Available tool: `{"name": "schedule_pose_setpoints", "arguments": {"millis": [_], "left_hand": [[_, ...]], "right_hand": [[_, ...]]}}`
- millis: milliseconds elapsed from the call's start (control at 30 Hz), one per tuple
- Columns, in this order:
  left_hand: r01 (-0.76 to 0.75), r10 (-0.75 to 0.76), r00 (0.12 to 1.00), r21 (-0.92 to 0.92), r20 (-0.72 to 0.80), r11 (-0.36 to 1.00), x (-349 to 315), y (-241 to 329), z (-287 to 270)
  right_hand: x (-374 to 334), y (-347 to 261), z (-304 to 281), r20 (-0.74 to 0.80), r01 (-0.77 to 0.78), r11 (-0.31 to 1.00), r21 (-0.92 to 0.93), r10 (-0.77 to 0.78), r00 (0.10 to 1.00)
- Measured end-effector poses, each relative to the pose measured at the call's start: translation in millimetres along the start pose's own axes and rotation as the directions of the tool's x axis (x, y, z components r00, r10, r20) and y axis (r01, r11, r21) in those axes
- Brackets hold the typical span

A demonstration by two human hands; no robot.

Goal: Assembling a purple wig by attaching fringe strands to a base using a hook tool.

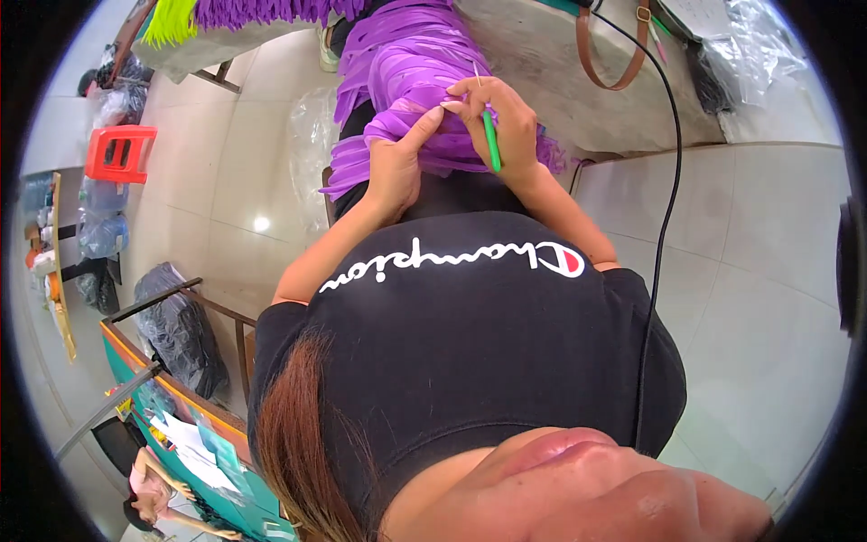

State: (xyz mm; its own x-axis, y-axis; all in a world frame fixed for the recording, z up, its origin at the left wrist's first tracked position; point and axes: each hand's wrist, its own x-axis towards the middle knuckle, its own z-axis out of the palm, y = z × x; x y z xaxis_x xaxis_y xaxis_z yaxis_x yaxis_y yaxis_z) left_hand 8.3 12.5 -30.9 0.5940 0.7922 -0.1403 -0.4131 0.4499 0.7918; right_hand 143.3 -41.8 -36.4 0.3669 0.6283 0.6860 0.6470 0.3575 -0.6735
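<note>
Strips of shiny purple fabric (411, 54), bunched in overlapping layers, lie over my lap. My left hand (397, 167) has its thumb and fingers closed on a fold of them. Close beside it, my right hand (506, 117) grips a slim green-handled tool (491, 143). A thin pale shaft shows above the right fingers, but its tip is too small to make out. The right thumb and forefinger come together at the fabric near the left thumb. Whether they also pinch a strip cannot be seen.
Purple and lime-green fringe (172, 23) hangs over a grey table's edge at the far left. A brown strap (587, 59) and a black cable (675, 135) hang on the right. Left are a red stool (120, 154), clear plastic (312, 154) and, lower, another person (153, 492) beside a green table.
</note>
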Motion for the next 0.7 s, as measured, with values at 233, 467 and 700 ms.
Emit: {"name": "schedule_pose_setpoints", "arguments": {"millis": [233,467,700], "left_hand": [[0.022,-0.021,0.998,-0.01,0.054,1.0,1,-3,0],[-0.002,0.004,1.0,-0.082,0.024,0.997,5,0,-5],[0.009,-0.019,0.998,-0.164,-0.059,0.986,2,0,-9]], "right_hand": [[-6,17,-1,-0.037,0.268,0.957,-0.108,-0.273,0.961],[-40,113,-52,-0.149,-0.291,0.403,0.868,0.769,0.622],[-152,264,-139,-0.234,-0.522,0.322,0.79,0.945,0.228]]}}
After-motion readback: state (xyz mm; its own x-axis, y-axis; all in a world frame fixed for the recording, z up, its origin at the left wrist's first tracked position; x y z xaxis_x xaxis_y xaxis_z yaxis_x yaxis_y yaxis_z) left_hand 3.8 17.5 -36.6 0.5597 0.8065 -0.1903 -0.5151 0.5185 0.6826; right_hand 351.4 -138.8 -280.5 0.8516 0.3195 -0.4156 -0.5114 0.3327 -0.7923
